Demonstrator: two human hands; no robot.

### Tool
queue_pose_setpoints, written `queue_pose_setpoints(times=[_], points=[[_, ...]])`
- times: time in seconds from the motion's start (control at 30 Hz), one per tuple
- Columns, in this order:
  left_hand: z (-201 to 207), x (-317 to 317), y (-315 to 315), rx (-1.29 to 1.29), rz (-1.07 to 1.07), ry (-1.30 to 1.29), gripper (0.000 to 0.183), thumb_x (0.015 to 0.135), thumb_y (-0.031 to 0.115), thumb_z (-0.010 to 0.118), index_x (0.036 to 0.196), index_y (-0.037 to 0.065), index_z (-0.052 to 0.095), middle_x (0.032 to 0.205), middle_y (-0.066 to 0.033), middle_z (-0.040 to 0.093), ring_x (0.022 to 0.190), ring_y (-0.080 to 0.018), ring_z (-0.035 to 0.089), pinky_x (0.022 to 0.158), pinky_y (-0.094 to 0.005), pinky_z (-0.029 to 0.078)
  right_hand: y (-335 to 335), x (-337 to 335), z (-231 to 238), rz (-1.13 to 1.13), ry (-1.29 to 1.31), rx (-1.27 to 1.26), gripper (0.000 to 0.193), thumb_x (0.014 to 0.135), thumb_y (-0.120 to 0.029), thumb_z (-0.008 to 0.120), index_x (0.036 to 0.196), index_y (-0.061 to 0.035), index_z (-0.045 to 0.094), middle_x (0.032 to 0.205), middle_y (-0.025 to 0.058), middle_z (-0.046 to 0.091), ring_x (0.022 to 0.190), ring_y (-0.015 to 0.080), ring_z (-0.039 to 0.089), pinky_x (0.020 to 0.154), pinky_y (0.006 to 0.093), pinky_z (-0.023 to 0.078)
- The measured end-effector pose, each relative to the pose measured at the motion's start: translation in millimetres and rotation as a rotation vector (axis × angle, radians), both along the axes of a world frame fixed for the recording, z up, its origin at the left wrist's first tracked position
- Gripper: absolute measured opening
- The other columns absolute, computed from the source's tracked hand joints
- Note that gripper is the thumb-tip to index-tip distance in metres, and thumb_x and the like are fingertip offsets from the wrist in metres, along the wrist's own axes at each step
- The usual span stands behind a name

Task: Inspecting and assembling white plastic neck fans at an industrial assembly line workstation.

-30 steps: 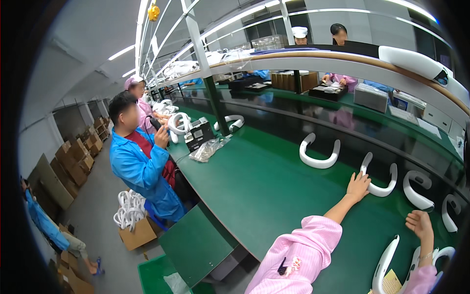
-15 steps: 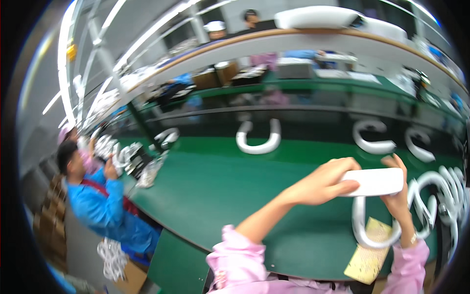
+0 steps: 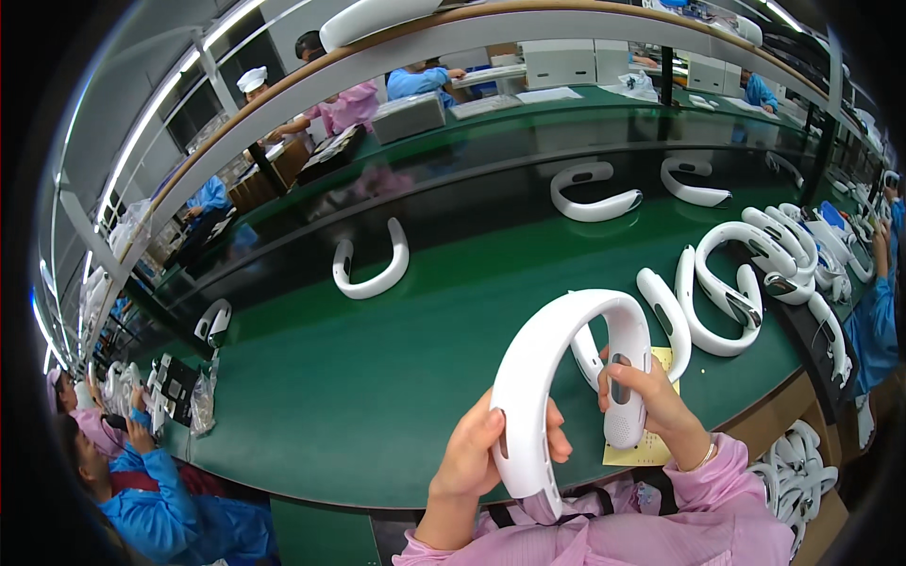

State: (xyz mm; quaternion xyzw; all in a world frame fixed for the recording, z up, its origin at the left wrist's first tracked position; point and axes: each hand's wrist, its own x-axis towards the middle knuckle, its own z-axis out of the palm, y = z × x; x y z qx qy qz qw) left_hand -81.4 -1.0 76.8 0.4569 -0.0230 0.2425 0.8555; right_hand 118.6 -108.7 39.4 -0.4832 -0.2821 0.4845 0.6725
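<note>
At the table [image 3: 330, 406], left grip [image 3: 478, 441] and right grip [image 3: 654, 396] clasp a white band [image 3: 526, 396] near unreadable yellow paper [image 3: 642, 454]

Wood-edged shelf [image 3: 528, 25], grey box [image 3: 408, 119] on far bench [image 3: 576, 114], blue-coated co-worker [image 3: 165, 495] at left

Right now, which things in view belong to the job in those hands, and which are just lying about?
In the job:
white U-shaped plastic band, gripped by bare left hand and bare right hand

Apparently lying about:
yellow rectangular paper sheet
crumpled clear plastic bag
another white U-shaped band, left of centre
</note>
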Motion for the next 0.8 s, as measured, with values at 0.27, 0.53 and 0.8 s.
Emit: queue_pose_setpoints(times=[0.27,0.53,0.8], points=[[-15.2,-14.9,5.3,-0.152,0.179,-0.019,0.052,0.096,0.031,0.034,0.127,-0.011,0.033,0.091,-0.0194,0.058,0.062,-0.0272,0.062,0.052,-0.0372,0.052,6.3,-18.7,2.1,0.053,0.058,-0.1,0.034,0.081,-0.022,0.062,0.103,-0.0003,0.048,0.073,0.0076,0.055,0.059,0.0154,0.055,0.053,0.0277,0.045],[12.2,-7.7,5.9,-0.113,0.226,0.013,0.05,0.091,0.027,0.037,0.122,-0.012,0.038,0.094,-0.0204,0.058,0.061,-0.024,0.061,0.048,-0.0331,0.052,19.7,-24.0,-0.5,0.081,0.203,-0.143,0.035,0.083,-0.023,0.061,0.107,-0.0004,0.049,0.069,0.0088,0.057,0.057,0.0181,0.059,0.053,0.0293,0.049],[50.6,13.3,-7.7,-0.103,0.345,0.158,0.04,0.091,0.023,0.035,0.112,-0.01,0.044,0.091,-0.0203,0.059,0.064,-0.0218,0.063,0.054,-0.0321,0.055,33.5,-22.4,-5.8,0.148,0.321,-0.183,0.035,0.081,-0.029,0.063,0.102,-0.0025,0.052,0.073,0.009,0.057,0.061,0.0178,0.058,0.057,0.0307,0.05]])
